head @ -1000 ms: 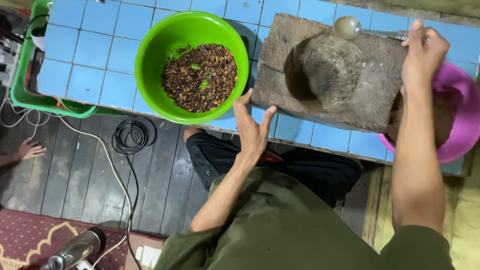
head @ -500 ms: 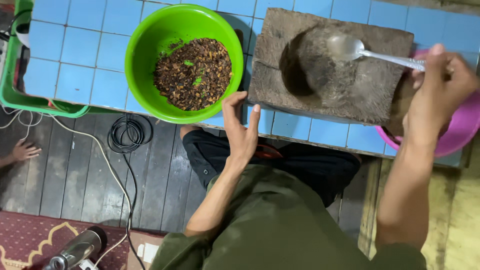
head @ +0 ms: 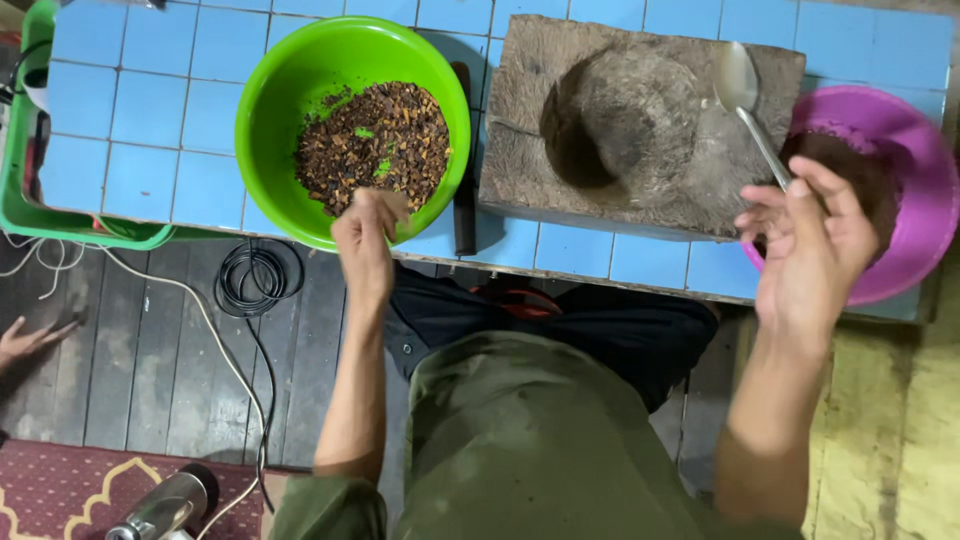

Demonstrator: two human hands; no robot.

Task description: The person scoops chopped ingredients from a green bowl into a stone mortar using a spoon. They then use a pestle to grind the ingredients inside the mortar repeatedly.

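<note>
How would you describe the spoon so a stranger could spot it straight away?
Find the blue-tiled counter, then the grey stone mortar block on it. The spoon lies over the block's right edge, handle in the right hand; it is the only shiny metal thing there.

head cam | looks straight down | close above tiled counter [head: 160,110] and lap

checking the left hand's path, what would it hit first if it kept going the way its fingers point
The left hand is at the near rim of the round green plastic bowl, fingers pointing into it. Going straight on, it would probably first meet the heap of dark brown chopped bits inside, though its height above them is unclear.
</note>
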